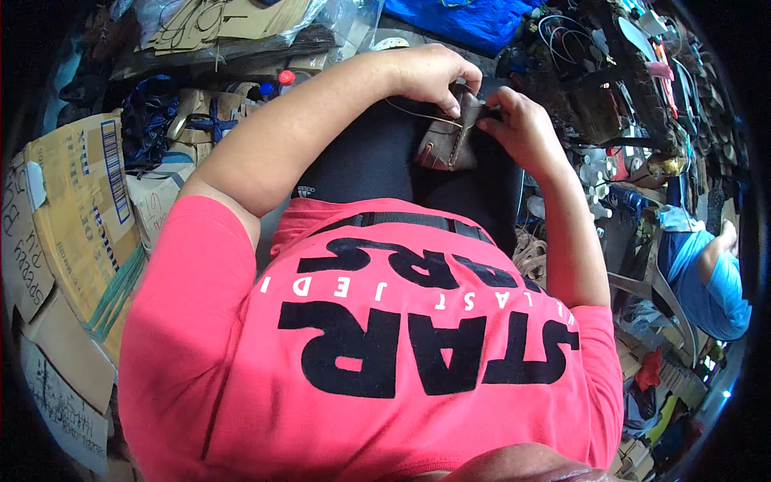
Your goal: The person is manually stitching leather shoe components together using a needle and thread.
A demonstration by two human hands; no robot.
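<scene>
Pinching a brown leather piece (439,147) near its far edge with left hand (430,74) plus right hand (524,128), kinda leaving free lap (392,170) nearside.

Pinkish-red short-sleeved T-shirt (385,430), large black letters (442,381), smaller white ones (440,301), black webbing waist strap (405,218), black trousers (361,153)

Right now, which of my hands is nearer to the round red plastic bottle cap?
Left. Your bare left hand is right of the bottle cap, at the stitched brown leather-like piece; your bare right hand is farther right, on that piece's other side.
</scene>
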